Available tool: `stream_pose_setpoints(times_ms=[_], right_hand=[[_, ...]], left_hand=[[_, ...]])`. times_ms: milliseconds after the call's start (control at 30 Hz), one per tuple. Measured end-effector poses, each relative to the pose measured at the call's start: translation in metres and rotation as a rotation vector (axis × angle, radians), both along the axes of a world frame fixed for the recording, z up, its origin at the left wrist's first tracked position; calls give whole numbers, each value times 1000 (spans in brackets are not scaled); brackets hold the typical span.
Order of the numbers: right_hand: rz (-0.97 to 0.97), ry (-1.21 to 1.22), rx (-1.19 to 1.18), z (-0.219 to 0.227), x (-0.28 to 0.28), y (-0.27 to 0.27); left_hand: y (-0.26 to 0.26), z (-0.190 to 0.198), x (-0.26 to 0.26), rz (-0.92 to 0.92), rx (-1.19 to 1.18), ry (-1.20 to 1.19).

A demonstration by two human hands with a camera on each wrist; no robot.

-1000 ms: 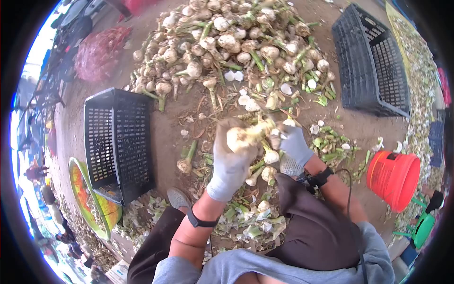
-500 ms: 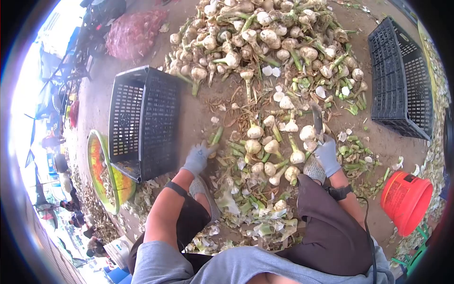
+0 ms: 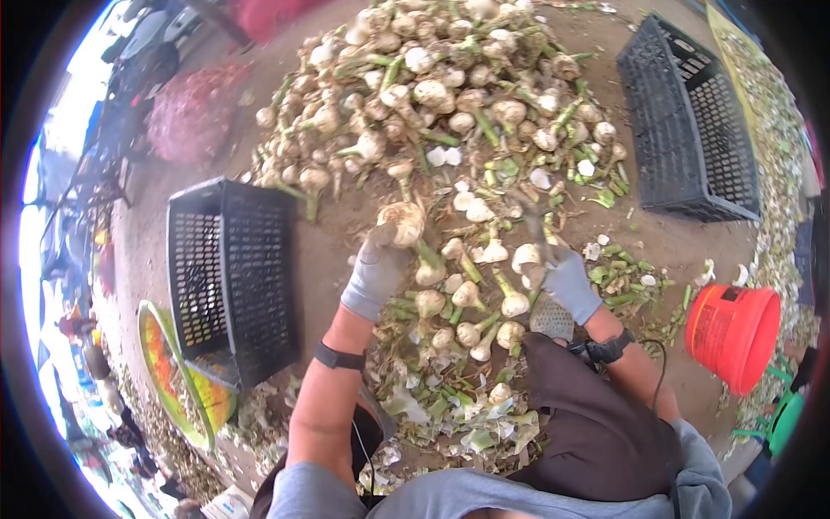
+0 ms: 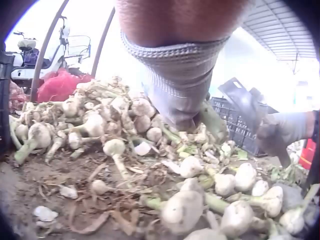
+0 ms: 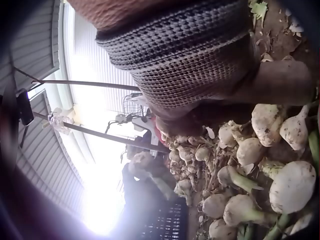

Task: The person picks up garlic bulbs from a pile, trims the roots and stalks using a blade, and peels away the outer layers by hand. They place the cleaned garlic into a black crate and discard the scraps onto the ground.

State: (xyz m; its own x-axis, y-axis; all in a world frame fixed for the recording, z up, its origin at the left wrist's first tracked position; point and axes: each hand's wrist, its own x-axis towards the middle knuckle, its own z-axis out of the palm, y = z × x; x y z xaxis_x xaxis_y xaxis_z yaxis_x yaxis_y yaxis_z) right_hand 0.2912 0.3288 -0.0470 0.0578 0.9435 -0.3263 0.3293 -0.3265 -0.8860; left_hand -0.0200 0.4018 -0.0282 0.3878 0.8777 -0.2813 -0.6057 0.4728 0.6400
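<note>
Nearest me, over my dark trousers (image 3: 596, 415), leafy scraps (image 3: 458, 415) litter the ground, with my right shoe (image 3: 551, 318) just beyond them on the right. A loose group of bulbs (image 3: 513, 304), some with green stalks, lies past the scraps, between and below my hands. On the right, my right hand (image 3: 569, 284) has its gloved fingers wrapped round the handle of a broad-bladed tool (image 3: 535, 228), the metal pointing away from me and blurred. On the left, my left hand (image 3: 378, 275), gloved too, grasps a bulb (image 3: 402, 223) at its near side, raised above the ground; I cannot tell how each finger lies. Out to the left stand a green-rimmed basin (image 3: 215, 398) and, just beside it, a black crate (image 3: 257, 285); out to the right is a red bucket (image 3: 731, 333). Farther off, a big heap of stalked bulbs (image 3: 432, 93) spreads out, with another black crate (image 3: 659, 130) to its right and a pink net sack (image 3: 194, 117) to its left.
</note>
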Motion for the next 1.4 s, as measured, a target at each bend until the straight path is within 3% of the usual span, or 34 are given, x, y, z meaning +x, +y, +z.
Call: stream_pose_setpoints(times_ms=[33, 67, 100, 167, 200, 233, 300, 367, 433, 500, 533, 567, 600, 633, 700, 733, 767, 833, 867, 900, 933, 1033, 1100, 1133, 1167, 1233, 1267, 1300, 1367, 1400], right_hand=[[94, -164, 195, -5, 3, 2], [123, -247, 212, 1, 2, 5], [160, -325, 227, 12, -2, 8], [213, -398, 196, 36, -10, 16], [274, -490, 346, 43, -13, 20], [333, -579, 498, 49, -18, 22], [394, -613, 568, 62, -32, 24], [433, -624, 646, 70, -44, 21], [410, -645, 707, 64, -45, 22], [329, -667, 743, 54, -44, 21], [327, -669, 732, 43, -32, 29], [360, -719, 409, 28, -11, 46], [373, -748, 80, 15, 7, 53], [295, -693, 25, 6, 20, 47], [162, -479, 284, 15, 13, 23], [156, -557, 265, 21, 5, 20], [132, -471, 252, 45, -3, 16], [211, -511, 477, 71, -10, 6], [205, -500, 466, 75, -16, 0], [297, -577, 561, 79, -20, -3], [394, -660, 663, 82, -22, -1], [306, -721, 856, 73, -28, 8], [255, -727, 768, 59, -21, 20], [274, -722, 475, 32, -3, 40], [288, -705, 185, 16, 10, 47], [176, -617, 157, 15, 24, 30], [63, -521, 106, 16, 27, 17], [61, -526, 107, 28, 24, 11], [141, -579, 480, 54, 7, -2], [137, -568, 468, 64, -2, -9]], left_hand=[[2, -4, 13, -25, 16, -9], [1, -3, 28, 93, -67, 73], [-2, 2, 41, 83, -74, 60], [-7, 11, 58, 52, 188, 513], [-3, 3, 63, 28, 299, 825], [-7, -2, 64, 84, 772, 1256], [-12, 2, 74, 73, 866, 1087], [-13, 5, 81, 54, 896, 1093], [-19, 14, 84, -25, 482, 785], [-23, 31, 86, -50, 394, 671], [-28, 46, 88, -121, 517, 804], [-34, 65, 92, -195, 638, 932], [-42, 91, 102, -148, 927, 887], [-40, 110, 107, -148, 1110, 907], [-35, 104, 111, -115, 616, 879], [-28, 89, 105, -91, 695, 937], [-23, 76, 100, -63, 808, 1009], [-22, 64, 96, -98, 900, 964], [-26, 60, 98, -244, 785, 1120], [-26, 59, 98, -246, 786, 1123], [-24, 62, 100, -178, 698, 1030], [-27, 53, 99, -97, 513, 875], [-39, 38, 90, -217, 781, 1107], [-46, 89, 114, -192, 811, 873], [-51, 114, 123, -230, 975, 858], [-41, 108, 119, -123, 1001, 949], [-37, 97, 116, -125, 721, 925], [-32, 90, 107, -158, 683, 953], [-31, 74, 103, -125, 724, 913], [-30, 69, 98, -133, 976, 1036]])
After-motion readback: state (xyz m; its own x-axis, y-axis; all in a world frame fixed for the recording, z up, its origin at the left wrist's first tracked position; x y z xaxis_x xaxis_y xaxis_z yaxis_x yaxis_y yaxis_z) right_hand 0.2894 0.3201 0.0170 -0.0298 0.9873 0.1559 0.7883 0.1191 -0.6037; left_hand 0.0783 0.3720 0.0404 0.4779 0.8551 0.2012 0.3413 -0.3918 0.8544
